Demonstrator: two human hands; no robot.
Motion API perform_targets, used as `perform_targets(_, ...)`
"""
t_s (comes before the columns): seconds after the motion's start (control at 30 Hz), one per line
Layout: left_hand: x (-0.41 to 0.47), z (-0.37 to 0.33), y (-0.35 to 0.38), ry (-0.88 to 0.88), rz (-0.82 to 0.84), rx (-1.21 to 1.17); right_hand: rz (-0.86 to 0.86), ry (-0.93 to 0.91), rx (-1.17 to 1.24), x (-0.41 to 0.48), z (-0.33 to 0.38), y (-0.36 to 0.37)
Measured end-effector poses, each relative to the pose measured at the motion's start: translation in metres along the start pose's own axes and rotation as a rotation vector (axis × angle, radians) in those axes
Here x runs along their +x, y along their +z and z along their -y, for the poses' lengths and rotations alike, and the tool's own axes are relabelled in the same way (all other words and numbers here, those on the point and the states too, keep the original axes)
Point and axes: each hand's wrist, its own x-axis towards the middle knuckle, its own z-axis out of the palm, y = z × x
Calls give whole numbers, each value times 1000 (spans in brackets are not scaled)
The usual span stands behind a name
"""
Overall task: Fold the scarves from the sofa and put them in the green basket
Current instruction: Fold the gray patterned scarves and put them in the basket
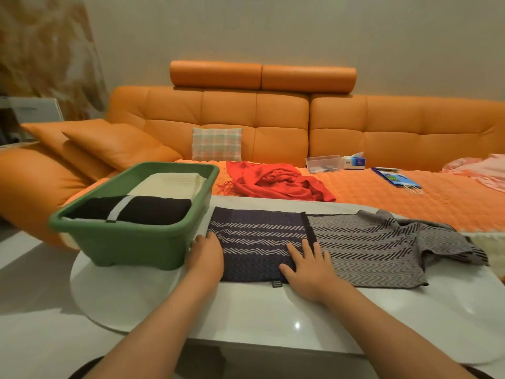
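Black scarf and cream scarf folded in green basket at 10 o'clock; patterned scarf part-folded on table, pressed by flat-fingered left hand and right hand; red scarf unfolded on sofa, 12 o'clock.
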Motion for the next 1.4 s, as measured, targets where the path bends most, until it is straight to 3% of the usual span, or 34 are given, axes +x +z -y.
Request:
perform_targets(0.23,3,-31,-39,146,-208,-555,10,-43,63,1,31,1)
perform_targets(0.33,11,-46,-52,141,-222,-738,43,-102,223,5,58,0)
perform_targets(0.5,20,-75,-60,215,-200,-904,109,-194,1025,6,55,-27)
perform_targets(0.67,22,-121,-54,403,-114,-935,-75,70,1178,10,-23,-64)
perform_targets(0.8,12,-160,-40,500,54,-947,-49,242,1399,1,-84,-86)
perform_targets(0.9,-1,-183,-19,543,270,-954,-21,259,1360,-3,-102,-84)
perform_targets(0.97,-8,-189,-2,565,441,-904,-71,237,1202,-6,-108,-75)
perform_targets(1.07,-10,-181,16,656,370,-659,-209,157,620,-5,-125,-59)
perform_targets(1.17,-18,-165,32,795,307,-307,-157,143,311,-7,-132,-47)
perform_targets(1.27,-21,-149,38,805,368,-56,-116,127,235,-5,-125,-41)
perform_targets(1.4,-7,-129,17,674,392,-40,-88,21,286,-10,-98,-44)
